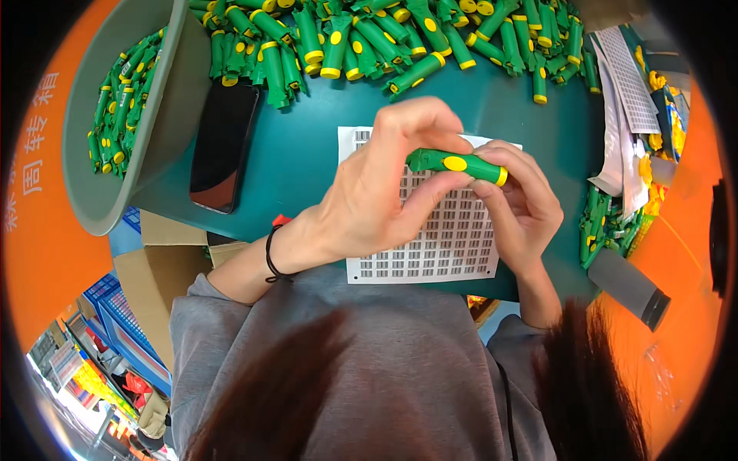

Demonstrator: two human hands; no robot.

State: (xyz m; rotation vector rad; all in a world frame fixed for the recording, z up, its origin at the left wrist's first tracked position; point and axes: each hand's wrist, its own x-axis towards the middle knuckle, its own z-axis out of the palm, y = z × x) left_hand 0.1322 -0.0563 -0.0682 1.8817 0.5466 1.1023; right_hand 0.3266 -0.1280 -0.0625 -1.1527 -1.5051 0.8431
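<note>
Over the middle of the table I hold a green plastic tube (483, 170) with a yellow oval on its side and a yellow cap at its right end. My left hand (361, 196) curves around it, with the thumb below and the fingers arched above. My right hand (526, 203) grips the capped end between thumb and fingers. Beneath both hands lies a white sheet of small barcode labels (377, 265), partly covered by them. Whether a label is between my fingers I cannot tell.
Many similar green tubes (377, 38) are heaped along the far side. At left, a grey-green tub (165, 115) holds more, beside a black phone (224, 146). More label sheets (626, 84) and a grey cylinder (629, 288) sit at right. A cardboard box (157, 284) stands below the table's left edge.
</note>
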